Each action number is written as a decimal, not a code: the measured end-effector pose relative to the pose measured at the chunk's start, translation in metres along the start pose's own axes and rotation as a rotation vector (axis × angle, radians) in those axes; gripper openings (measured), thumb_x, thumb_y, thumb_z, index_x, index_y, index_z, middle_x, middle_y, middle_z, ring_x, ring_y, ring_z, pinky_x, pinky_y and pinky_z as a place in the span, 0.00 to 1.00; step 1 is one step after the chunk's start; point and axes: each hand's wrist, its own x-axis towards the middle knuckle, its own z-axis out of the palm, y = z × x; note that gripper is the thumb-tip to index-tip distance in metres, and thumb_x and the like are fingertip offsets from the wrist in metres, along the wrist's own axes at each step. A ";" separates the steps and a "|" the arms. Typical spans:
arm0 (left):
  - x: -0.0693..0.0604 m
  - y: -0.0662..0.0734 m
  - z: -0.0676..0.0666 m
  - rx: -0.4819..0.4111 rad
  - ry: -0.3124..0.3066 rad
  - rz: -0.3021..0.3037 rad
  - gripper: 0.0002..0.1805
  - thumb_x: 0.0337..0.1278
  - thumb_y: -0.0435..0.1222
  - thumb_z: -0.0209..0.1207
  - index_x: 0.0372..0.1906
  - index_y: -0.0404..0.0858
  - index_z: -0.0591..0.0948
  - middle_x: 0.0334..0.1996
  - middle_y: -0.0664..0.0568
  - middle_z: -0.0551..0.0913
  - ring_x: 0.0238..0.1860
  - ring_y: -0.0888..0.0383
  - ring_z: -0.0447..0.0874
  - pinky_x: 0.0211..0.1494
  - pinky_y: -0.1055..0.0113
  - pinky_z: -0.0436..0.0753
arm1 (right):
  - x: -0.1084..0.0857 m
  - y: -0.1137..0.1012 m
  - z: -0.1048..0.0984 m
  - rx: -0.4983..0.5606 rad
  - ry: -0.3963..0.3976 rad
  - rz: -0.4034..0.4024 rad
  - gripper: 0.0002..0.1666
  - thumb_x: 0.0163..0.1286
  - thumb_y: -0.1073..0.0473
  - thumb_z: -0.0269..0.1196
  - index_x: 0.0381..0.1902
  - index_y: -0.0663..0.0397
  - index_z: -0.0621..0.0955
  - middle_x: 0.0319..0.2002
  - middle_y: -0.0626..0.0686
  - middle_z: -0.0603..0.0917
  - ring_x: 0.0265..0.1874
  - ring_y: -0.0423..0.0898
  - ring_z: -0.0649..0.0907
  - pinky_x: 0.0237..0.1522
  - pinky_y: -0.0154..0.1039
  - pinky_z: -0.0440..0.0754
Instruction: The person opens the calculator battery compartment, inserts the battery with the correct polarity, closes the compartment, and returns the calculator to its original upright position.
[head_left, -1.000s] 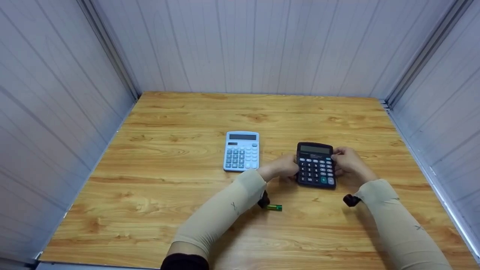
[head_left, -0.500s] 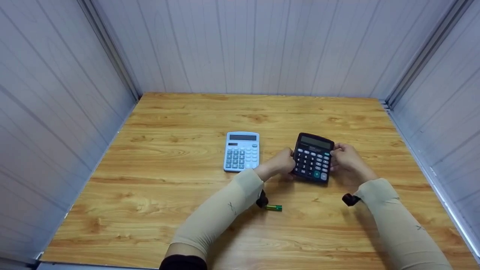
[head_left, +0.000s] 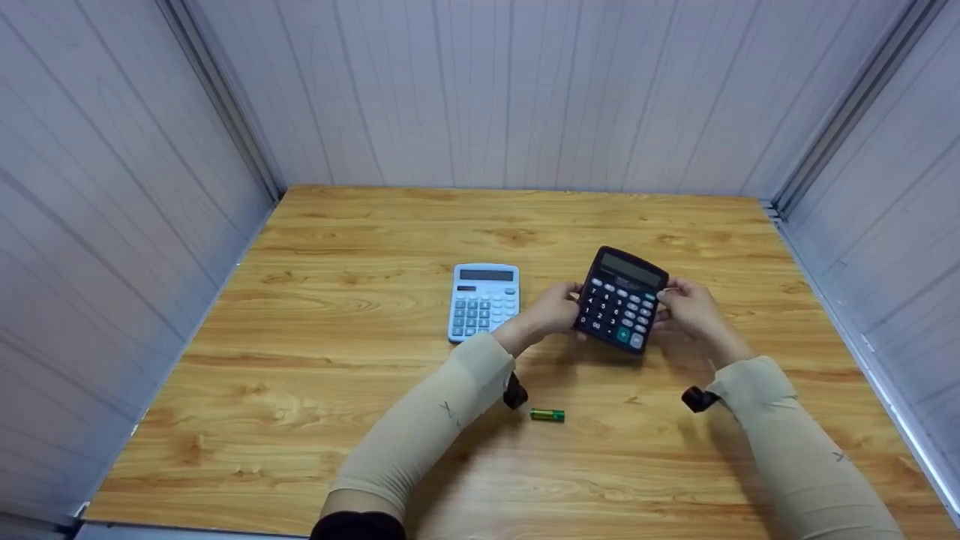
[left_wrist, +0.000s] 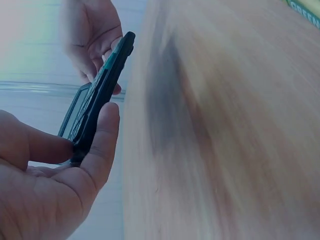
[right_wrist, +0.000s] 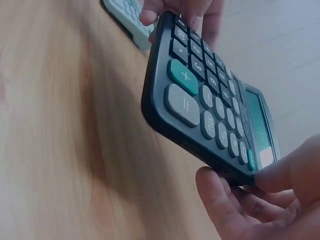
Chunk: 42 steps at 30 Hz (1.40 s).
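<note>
Fingers (left_wrist: 102,142) of the left hand (head_left: 551,309) pinch one long side of the black calculator (head_left: 619,304); those of the right hand (head_left: 691,306) grip the opposite side, nearer the screen (head_left: 631,268). It is held tilted above the bench (head_left: 337,375), keys toward the person, to the right of the pale calculator (head_left: 484,289). Lifting it looks done; setting it down is not. The pale calculator and the green battery (head_left: 547,415) lie on the bench, neither in hand. The left wrist covers the pale calculator's lower right corner. The black calculator's underside is out of sight, and whether its screen shows digits cannot be told. The left wrist view cuts off most of the battery.
</note>
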 end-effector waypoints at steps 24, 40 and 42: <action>-0.012 0.001 -0.040 -0.202 0.009 0.174 0.26 0.84 0.26 0.37 0.76 0.27 0.74 0.57 0.34 0.86 0.42 0.55 0.90 0.50 0.59 0.94 | -0.020 -0.027 0.022 0.123 -0.026 -0.127 0.15 0.86 0.65 0.51 0.62 0.67 0.72 0.38 0.44 0.89 0.32 0.42 0.89 0.40 0.36 0.93; -0.027 0.000 -0.070 -0.180 -0.110 0.084 0.26 0.85 0.26 0.37 0.78 0.29 0.72 0.63 0.34 0.85 0.45 0.56 0.90 0.50 0.63 0.93 | -0.025 -0.036 0.025 -0.026 -0.163 -0.245 0.24 0.86 0.63 0.56 0.72 0.73 0.71 0.53 0.56 0.86 0.45 0.43 0.91 0.50 0.41 0.94; -0.028 -0.001 -0.071 -0.170 -0.125 0.085 0.26 0.85 0.26 0.37 0.78 0.28 0.72 0.62 0.34 0.85 0.44 0.57 0.90 0.49 0.63 0.93 | -0.026 -0.036 0.027 -0.042 -0.180 -0.244 0.26 0.86 0.63 0.56 0.74 0.72 0.70 0.56 0.59 0.85 0.46 0.43 0.91 0.51 0.41 0.94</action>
